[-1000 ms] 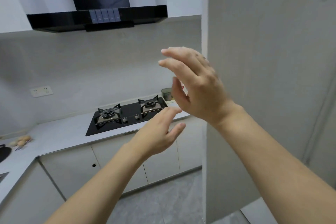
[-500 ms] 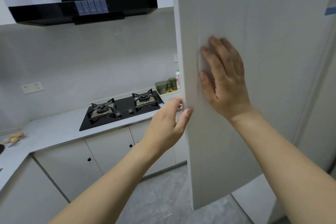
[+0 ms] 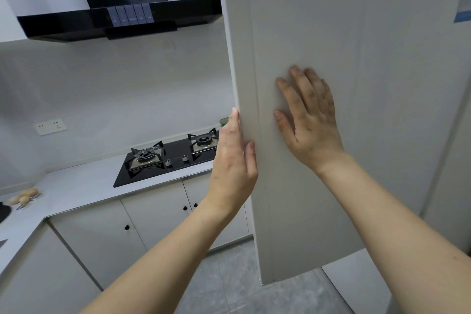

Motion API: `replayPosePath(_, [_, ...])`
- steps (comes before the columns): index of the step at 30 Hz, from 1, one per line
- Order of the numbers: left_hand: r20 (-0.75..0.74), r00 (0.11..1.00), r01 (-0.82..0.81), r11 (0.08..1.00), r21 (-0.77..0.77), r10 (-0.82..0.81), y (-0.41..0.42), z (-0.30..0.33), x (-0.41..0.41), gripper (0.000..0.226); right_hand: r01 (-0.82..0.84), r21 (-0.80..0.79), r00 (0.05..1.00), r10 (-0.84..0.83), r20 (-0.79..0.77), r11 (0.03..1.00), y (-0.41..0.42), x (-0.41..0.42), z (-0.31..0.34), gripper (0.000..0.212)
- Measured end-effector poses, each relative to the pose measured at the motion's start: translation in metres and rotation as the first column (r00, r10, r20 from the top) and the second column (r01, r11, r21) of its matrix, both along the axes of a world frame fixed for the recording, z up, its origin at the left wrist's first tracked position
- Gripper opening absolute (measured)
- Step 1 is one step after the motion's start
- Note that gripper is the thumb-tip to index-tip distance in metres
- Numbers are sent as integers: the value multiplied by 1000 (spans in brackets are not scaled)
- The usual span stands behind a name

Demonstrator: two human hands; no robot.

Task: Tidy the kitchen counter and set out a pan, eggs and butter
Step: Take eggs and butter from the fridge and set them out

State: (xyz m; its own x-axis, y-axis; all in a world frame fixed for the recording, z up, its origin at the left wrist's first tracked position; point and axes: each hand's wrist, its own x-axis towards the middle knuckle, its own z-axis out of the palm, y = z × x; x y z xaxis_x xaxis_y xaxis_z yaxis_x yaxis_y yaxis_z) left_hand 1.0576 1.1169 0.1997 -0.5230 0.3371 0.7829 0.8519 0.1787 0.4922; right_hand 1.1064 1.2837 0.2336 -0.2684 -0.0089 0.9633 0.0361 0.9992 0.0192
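Tall pale-grey matte fridge door point(image 3: 318, 33), centre-right of frame, edge-on toward camera, swung partly out from the fridge body; whether it is opening or closing can't be told. Right hand point(image 3: 309, 120) lies flat on the door's front face, fingers straight and spread, gripping nothing. Left hand point(image 3: 233, 158) sits at the door's left edge, mid-frame, fingers extended along the narrow side, thumb on the near side; a light hold on the edge, not a full wrap.

Handling, as a judgement: door is rigid, fairly heavy, hinge-guided, so it swings rather than lifts. Surface looks smooth, so a flat palm could slip; the vertical edge is the better hold, watch fingers near the closing gap. No handle visible.

Look: plain flat panel, slim side strip, brand lettering at upper right, blue-edged sticker at far right edge.

Other task items: small cluster of tan eggs point(image 3: 24, 196) on the white counter point(image 3: 76, 186), left edge of frame, next to a black round object, partly cut off, possibly the pan. Butter not seen. Black glass two-burner hob point(image 3: 168, 158) centre; black range hood point(image 3: 119, 18) upper left.
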Motion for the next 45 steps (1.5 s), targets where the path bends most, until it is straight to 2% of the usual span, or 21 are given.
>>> replayPosePath(6, [-44,994,-96,995,16,97,17,-4,-24,70,41,25,999,-40,-11,999,6,-27,-2,52])
replayPosePath(13, [3,992,-125,992,33,125,45,-7,-68,71,187,98,982,-187,-5,977,37,-60,-2,53])
replayPosePath(19, [45,986,-162,986,45,160,73,-7,-115,66,224,191,973,-229,8,956,59,-97,8,55])
replayPosePath(37, [152,988,5,999,32,-10,167,-5,-258,64,342,310,939,-338,-68,887,145,-213,13,42])
replayPosePath(45, [176,978,111,993,33,-115,216,-5,-303,66,403,351,908,-418,-35,846,182,-243,13,43])
